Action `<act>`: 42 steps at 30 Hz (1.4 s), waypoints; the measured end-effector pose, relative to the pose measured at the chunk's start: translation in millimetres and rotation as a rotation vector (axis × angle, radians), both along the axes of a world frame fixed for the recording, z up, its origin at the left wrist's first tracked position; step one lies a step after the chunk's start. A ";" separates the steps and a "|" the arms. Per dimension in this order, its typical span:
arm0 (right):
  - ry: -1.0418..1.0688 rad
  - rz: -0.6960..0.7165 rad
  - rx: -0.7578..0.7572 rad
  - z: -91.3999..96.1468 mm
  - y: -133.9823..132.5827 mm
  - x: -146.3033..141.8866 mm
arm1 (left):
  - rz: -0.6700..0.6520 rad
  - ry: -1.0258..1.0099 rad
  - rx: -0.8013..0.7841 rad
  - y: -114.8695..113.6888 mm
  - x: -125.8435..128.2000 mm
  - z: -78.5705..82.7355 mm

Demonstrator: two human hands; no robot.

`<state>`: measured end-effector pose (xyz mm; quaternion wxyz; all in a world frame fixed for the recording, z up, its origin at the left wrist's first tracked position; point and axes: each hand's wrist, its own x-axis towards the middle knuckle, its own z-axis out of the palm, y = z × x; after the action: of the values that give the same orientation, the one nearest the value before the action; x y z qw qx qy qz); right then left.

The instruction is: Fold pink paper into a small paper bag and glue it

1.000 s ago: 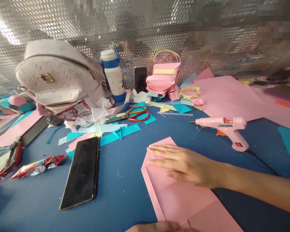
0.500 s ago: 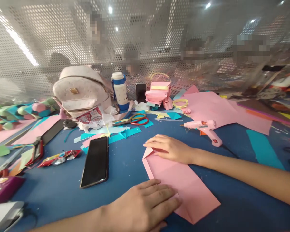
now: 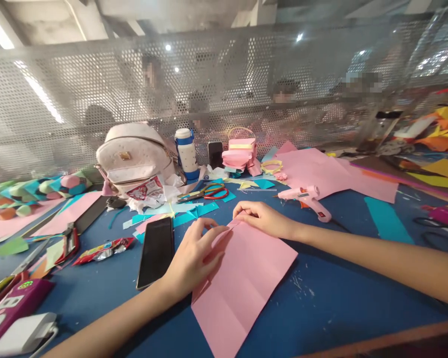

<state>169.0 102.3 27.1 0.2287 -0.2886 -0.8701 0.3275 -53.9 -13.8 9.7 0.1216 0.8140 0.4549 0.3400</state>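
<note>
A sheet of pink paper (image 3: 246, 278) with fold creases slants across the blue table in front of me. My left hand (image 3: 197, 253) has its fingers bent around the paper's left edge, the thumb lying on top. At the far corner, my right hand (image 3: 259, 219) pinches the sheet with curled fingers. A narrow fold runs between the two hands, partly hidden by the fingers. Just left of my left hand lies a black phone (image 3: 156, 251). A pink glue gun (image 3: 308, 199) rests on its side beyond my right forearm.
A white backpack (image 3: 134, 154), a bottle (image 3: 186, 154) and a small pink paper bag (image 3: 241, 154) stand along the perforated metal screen (image 3: 224, 64). Scissors (image 3: 209, 192) lie among blue paper scraps. Left are a candy wrapper (image 3: 104, 251) and a white charger (image 3: 26, 334). Large pink sheets (image 3: 321, 171) lie behind.
The pink paper has turned and its near end has shifted left. My left hand has gone from lying flat on it to gripping its left edge. My right hand has curled its fingers at the far corner.
</note>
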 end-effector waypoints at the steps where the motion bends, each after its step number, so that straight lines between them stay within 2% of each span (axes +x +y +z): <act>1: 0.009 -0.009 -0.020 -1.7 -2.5 5.6 | -0.012 -0.032 -0.057 1.5 -0.9 -0.4; 5: 0.041 -0.049 -0.072 -4.5 -15.3 28.3 | -0.029 -0.148 -0.286 3.9 -0.7 -3.0; 8: -0.010 -0.065 0.001 -2.7 -26.0 42.0 | 0.019 -0.210 -0.342 3.0 2.5 -4.3; 10: -0.080 -0.050 0.170 -2.6 -31.2 47.6 | 0.034 -0.253 -0.364 1.8 5.2 -3.4; 11: -0.102 -0.031 0.301 -3.4 -32.7 49.1 | 0.039 -0.269 -0.373 1.2 6.5 -2.6; 15: -0.122 0.092 0.930 -10.5 -30.2 48.5 | 0.067 -0.319 -0.405 0.4 8.6 0.6; 16: -0.131 0.122 1.027 -12.4 -28.2 47.5 | 0.075 -0.333 -0.417 0.6 8.3 0.8; 18: -0.140 0.165 1.094 -15.8 -23.6 46.0 | 0.089 -0.363 -0.451 1.4 7.3 0.5; 21: -0.081 0.180 0.988 -20.5 -17.8 47.3 | 0.108 -0.399 -0.510 2.8 6.2 -1.7; 27: 0.009 0.074 0.464 -27.0 -14.1 53.2 | 0.064 -0.414 -0.614 5.0 7.3 -4.4; 31: 0.027 0.060 0.198 -23.8 -13.1 51.8 | 0.024 -0.439 -0.739 7.1 4.8 -1.9; 33: 0.039 0.055 0.122 -21.5 -12.4 51.2 | -0.035 -0.435 -0.843 9.4 1.0 1.4; 37: 0.058 0.047 0.064 -20.2 -12.2 51.1 | -0.159 -0.422 -0.997 16.0 -10.3 11.0; 42: 0.086 -0.033 -0.001 -24.1 -11.3 51.1 | -0.170 -0.429 -0.999 22.0 -22.5 16.4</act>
<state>220.1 91.1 3.1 0.2711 -0.2888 -0.8544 0.3363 -76.4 8.2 26.1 0.6103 0.6037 0.4586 0.2297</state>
